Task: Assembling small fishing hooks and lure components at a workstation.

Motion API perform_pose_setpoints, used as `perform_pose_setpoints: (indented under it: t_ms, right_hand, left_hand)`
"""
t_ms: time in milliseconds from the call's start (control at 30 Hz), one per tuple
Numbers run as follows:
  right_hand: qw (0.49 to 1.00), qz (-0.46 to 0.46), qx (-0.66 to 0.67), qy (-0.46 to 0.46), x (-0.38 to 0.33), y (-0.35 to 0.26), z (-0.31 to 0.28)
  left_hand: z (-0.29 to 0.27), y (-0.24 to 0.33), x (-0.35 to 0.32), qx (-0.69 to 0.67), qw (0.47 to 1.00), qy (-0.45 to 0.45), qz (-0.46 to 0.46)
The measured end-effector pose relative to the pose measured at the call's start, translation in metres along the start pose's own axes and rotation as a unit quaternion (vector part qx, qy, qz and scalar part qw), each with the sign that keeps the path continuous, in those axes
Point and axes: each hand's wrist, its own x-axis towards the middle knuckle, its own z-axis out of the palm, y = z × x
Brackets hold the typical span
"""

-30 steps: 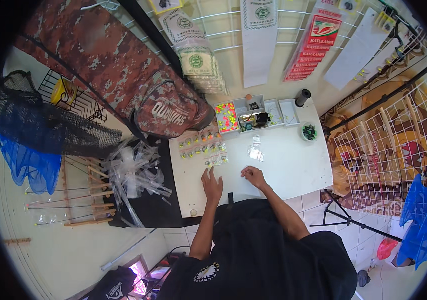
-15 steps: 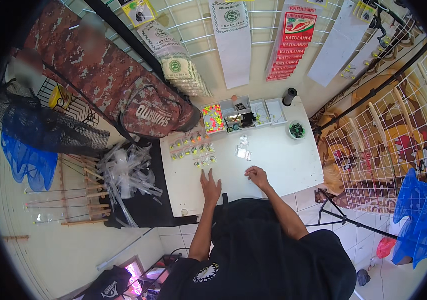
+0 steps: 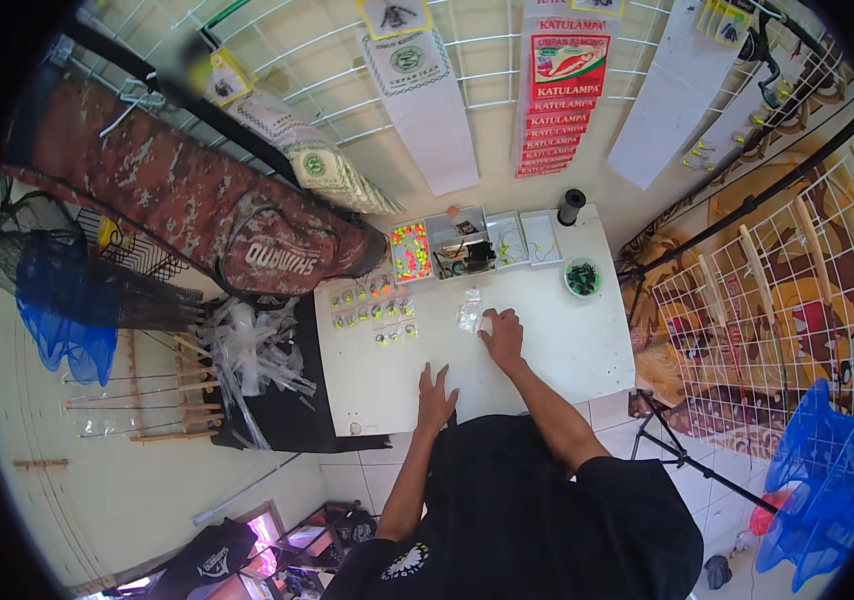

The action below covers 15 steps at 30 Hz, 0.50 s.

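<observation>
Fingertips of right hand [image 3: 503,338] curled onto a small clear plastic packet [image 3: 469,312] lying flat on white table [image 3: 567,350], grip unclear at this size. Left hand [image 3: 435,397] spread flat, empty, nearer the table's front edge. Left of the packet, several small lure bags [image 3: 375,312] in rows; behind, four compartment trays [image 3: 472,245]; one round green cup [image 3: 582,277] to the right.

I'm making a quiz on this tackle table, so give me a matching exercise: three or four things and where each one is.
Things:
1. left hand
2. right hand
3. round green tub
4. black spool

Places:
A. at the table's far edge by the wall
B. flat near the table's near edge
C. on a small clear packet
D. toward the table's right side

Pairs: 1-B, 2-C, 3-D, 4-A
</observation>
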Motion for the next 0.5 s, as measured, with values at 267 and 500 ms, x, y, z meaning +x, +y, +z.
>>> perform_pose_setpoints:
  t_ms: [267,500]
  right_hand:
    - [0.998,0.014,0.062,-0.019,0.008,0.011,-0.004]
    - [0.968,0.026,0.246,-0.037,0.02,0.034,-0.01]
  left_hand:
    - [0.01,0.035,0.022,-0.032,0.999,-0.006,-0.015]
    - [0.023,0.065,0.06,-0.056,0.998,0.015,0.008]
